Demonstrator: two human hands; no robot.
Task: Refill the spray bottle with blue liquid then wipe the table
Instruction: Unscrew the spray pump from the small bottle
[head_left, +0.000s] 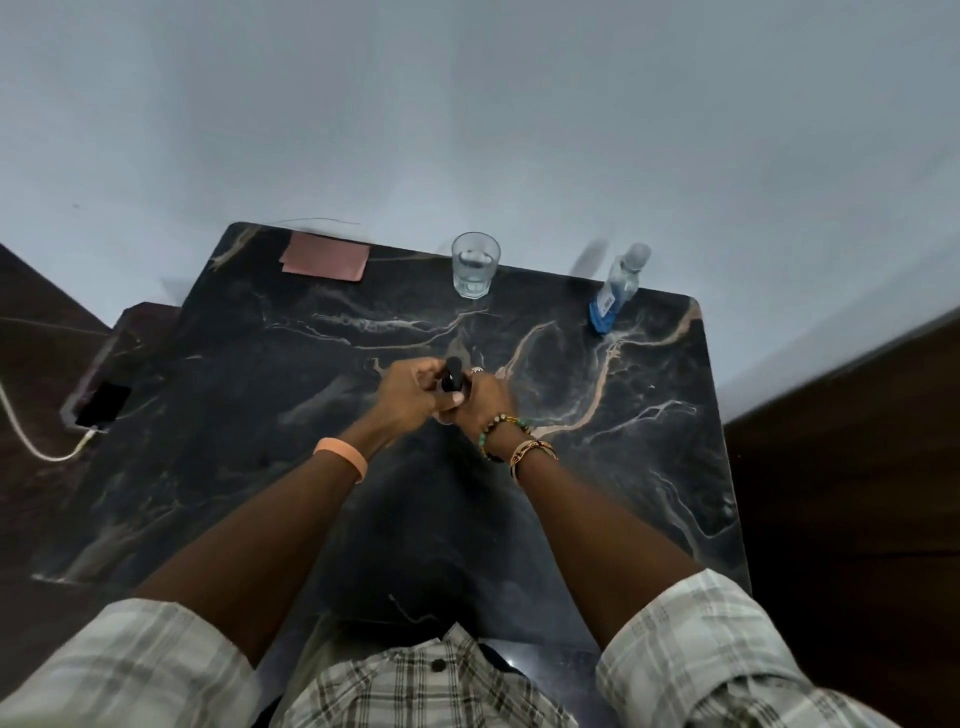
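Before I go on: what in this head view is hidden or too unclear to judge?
Spray bottle: head view, body covered by the left hand and right hand; fill level unseen.
Blue bottle: head view, label too small to read.
Table: near edge partly hidden by the shirt.

Head camera, steep downward view over table (260, 467), close.

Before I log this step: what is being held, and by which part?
A small black spray bottle: the left hand holds its upper part, the right hand wraps its lower body.
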